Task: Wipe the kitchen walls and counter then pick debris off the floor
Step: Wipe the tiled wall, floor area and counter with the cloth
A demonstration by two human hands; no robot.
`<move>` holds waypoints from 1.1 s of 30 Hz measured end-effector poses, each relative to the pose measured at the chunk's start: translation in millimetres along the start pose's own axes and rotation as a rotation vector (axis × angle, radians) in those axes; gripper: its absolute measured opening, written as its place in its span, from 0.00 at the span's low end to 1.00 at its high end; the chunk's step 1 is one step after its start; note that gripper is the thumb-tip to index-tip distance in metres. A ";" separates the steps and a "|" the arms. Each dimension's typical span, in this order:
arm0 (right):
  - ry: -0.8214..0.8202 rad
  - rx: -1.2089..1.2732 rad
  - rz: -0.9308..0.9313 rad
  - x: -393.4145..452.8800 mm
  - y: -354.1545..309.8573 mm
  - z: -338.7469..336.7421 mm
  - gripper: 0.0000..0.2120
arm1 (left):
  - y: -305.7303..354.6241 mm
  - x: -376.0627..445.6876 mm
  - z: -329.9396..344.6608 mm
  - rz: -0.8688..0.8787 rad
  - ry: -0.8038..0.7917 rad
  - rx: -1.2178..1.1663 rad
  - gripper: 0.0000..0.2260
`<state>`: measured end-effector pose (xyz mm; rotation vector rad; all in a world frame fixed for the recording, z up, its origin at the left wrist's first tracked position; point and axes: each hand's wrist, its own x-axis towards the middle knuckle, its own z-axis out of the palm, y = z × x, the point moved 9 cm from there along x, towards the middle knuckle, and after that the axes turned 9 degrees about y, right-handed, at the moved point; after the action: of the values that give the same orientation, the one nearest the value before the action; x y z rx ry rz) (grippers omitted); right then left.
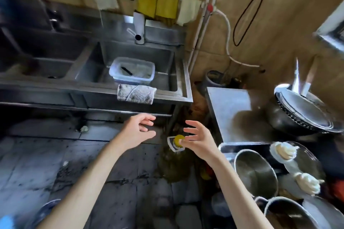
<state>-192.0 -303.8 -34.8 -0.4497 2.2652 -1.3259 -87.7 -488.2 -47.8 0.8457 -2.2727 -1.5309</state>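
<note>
Both bare arms reach forward over the dark tiled floor (46,154). Left hand (138,128) hovers with fingers loosely spread, holding nothing. Right hand (199,140) also has fingers spread, and a small yellow piece in a white wrapper (176,142) sits at its thumb tip (pinched or merely lying on the floor behind it, I cannot tell). A grey rag (135,94) drapes over the front rim of the steel sink (186,80). Steel tabletop (229,106) at right.
</note>
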 end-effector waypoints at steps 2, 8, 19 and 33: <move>-0.017 -0.010 0.008 30.0 -3.2 15.2 0.30 | -10.2 17.0 -14.0 -0.037 0.025 -0.004 0.17; -0.119 -0.021 0.022 117.4 -7.9 52.4 0.30 | -39.5 78.3 -36.5 -0.135 0.075 0.054 0.18; -0.158 -0.257 -0.043 224.5 -12.7 101.7 0.32 | -72.9 175.4 -45.1 -0.241 0.091 0.120 0.17; -0.039 -0.478 0.103 285.4 -10.8 158.9 0.35 | -141.1 273.3 -77.8 -0.179 -0.120 0.362 0.22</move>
<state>-341.9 -566.5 -158.5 -0.5019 2.5284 -0.7111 -219.1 -749.5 -170.7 1.1035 -2.6756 -1.2847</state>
